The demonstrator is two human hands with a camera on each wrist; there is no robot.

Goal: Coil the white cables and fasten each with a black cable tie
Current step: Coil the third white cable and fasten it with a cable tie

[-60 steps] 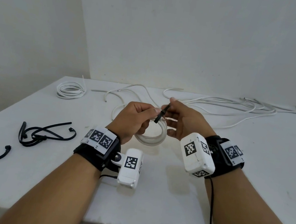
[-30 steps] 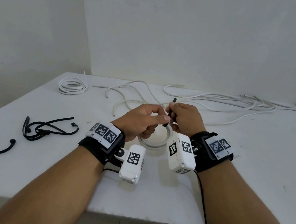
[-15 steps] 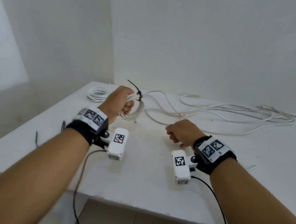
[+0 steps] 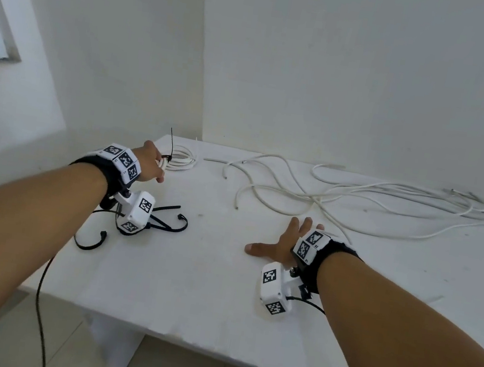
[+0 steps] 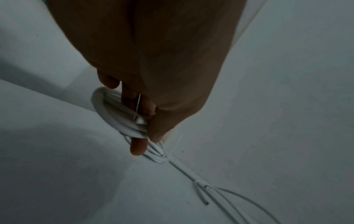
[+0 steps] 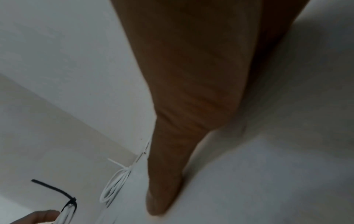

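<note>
My left hand reaches to the table's back left corner and grips a coiled white cable. A black cable tie binds it, with its tail sticking up. In the left wrist view my fingers curl through the held coil, just above a second coil lying on the table. That second coil sits right beside my hand. My right hand lies flat on the table with fingers spread and holds nothing. In the right wrist view the tied coil shows at the lower left.
Loose white cables sprawl across the back and right of the white table. Several spare black cable ties lie under my left wrist, one more nearer the left edge. Walls close in behind and left.
After the tie was pulled tight with both hands, my left hand carried the tied coil to the back left, beside the other coil. My right hand let go and spread flat on the table.
</note>
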